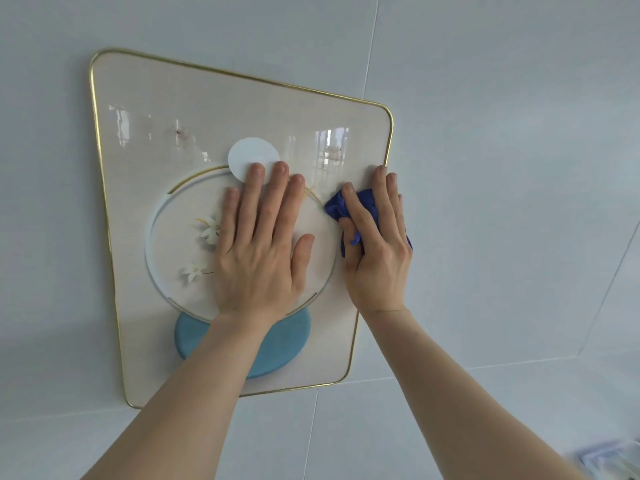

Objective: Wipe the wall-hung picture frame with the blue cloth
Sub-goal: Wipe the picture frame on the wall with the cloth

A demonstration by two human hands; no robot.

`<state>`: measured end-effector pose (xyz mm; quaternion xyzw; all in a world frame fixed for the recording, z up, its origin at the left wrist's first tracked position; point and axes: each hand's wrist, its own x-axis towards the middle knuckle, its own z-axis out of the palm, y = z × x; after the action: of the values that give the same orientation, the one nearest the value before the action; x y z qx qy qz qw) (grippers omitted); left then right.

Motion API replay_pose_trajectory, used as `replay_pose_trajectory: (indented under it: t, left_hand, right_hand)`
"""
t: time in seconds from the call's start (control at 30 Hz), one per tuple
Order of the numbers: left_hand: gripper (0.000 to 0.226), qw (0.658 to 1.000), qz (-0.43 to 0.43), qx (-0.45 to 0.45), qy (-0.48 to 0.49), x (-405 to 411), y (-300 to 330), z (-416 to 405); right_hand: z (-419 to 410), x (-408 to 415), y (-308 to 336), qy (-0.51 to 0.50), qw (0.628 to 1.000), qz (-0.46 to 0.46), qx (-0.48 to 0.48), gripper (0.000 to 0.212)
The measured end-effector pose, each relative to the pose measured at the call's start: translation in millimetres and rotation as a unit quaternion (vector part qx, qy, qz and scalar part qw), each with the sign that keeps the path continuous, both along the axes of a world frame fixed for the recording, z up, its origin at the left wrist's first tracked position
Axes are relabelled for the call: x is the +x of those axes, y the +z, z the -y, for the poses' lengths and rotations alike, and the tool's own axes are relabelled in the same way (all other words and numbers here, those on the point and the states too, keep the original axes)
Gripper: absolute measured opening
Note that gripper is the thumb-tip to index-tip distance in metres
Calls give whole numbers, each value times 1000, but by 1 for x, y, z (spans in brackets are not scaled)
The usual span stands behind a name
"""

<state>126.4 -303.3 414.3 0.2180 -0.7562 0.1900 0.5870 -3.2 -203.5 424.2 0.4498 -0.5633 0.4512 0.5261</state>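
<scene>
A picture frame (145, 98) with a thin gold rim and rounded corners hangs on the pale tiled wall. Its glossy cream face shows a large ring, a white disc, a blue disc and small white flowers. My left hand (258, 247) lies flat on the middle of the picture, fingers spread, holding nothing. My right hand (375, 247) presses a crumpled blue cloth (334, 207) against the picture near its right edge. Most of the cloth is hidden under the palm and fingers.
Pale grey wall tiles (502, 168) surround the frame on all sides. A blurred white and bluish object (609, 460) shows at the bottom right corner.
</scene>
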Motion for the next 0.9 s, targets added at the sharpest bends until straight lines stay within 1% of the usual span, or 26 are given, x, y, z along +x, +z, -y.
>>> replay_pose_trajectory:
  t: [0.13, 0.3, 0.37, 0.47, 0.67, 0.77, 0.9]
  left_hand:
    - [63, 1000, -9, -7, 3, -1, 0, 0]
    - [63, 1000, -9, -8, 1, -1, 0, 0]
    - [63, 1000, -8, -9, 1, -1, 0, 1]
    - [63, 1000, -9, -9, 1, -1, -1, 2]
    - [64, 1000, -4, -7, 4, -1, -1, 2]
    - [63, 1000, -4, -8, 12, -1, -1, 3]
    - [63, 1000, 1, -8, 12, 0, -1, 2]
  right_hand:
    - [-6, -3, -23, 1, 1000, -3, 28, 40]
    - [-13, -3, -54, 6, 998, 13, 60, 56]
    - [-15, 0, -64, -2, 997, 22, 67, 59]
    - [-19, 5, -73, -18, 997, 32, 73, 59]
    - [-28, 15, -77, -48, 992, 47, 106, 70]
    - [-35, 21, -87, -38, 989, 74, 125, 68]
    - [-49, 28, -98, -17, 982, 148, 116, 59]
